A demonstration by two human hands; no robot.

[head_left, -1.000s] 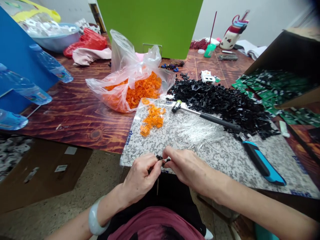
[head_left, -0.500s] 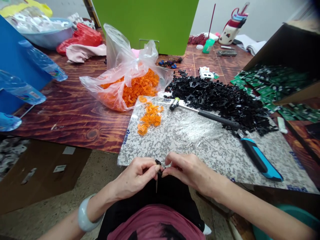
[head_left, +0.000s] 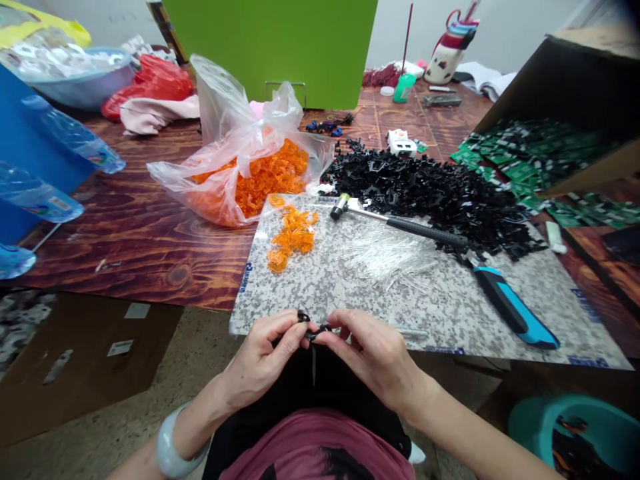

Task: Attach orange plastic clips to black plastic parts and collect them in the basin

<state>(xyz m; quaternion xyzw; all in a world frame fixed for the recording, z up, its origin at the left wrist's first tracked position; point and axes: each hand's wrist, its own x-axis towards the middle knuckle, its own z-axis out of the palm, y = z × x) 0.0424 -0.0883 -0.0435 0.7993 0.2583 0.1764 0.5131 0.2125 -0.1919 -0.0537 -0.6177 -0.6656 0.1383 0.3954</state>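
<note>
Black, glossy small plastic piece (head_left: 320,332) pinched by the fingers of the left hand (head_left: 265,353) and right hand (head_left: 375,353), beside the speckled grey board (head_left: 325,287); handling looks unfinished, any joint unclear. Translucent orange pieces (head_left: 295,233) and a jagged black plastic heap (head_left: 425,190) lie loose.

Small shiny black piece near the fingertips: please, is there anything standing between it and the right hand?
Nothing visible. The right hand has its fingertips on the small shiny black piece, and the left hand grips at the other side. The hammer with black handle lies beyond both hands.
</note>
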